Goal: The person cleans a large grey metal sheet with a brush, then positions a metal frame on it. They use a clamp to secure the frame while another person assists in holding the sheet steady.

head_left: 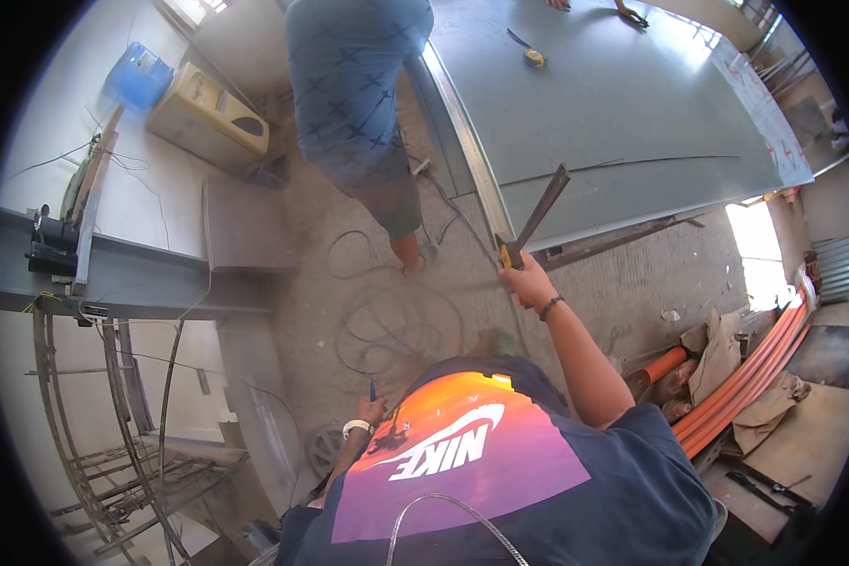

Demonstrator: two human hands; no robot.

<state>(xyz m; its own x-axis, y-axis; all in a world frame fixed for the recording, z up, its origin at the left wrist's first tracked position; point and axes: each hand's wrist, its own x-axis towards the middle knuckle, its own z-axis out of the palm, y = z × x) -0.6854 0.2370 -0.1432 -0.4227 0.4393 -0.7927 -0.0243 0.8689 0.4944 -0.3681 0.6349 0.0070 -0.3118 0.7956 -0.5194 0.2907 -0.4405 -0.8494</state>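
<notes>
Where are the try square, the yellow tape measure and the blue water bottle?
Try square [541, 209]: head view, middle of its metal blade.
Yellow tape measure [535, 58]: head view, on its case.
Blue water bottle [140, 77]: head view, side of its body.

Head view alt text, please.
The right hand holds a flat metal-bladed tool with a yellow-black end near a large grey metal sheet. The left hand holds a slim blue pen-like object. Someone in blue patterned clothing stands ahead.
</notes>
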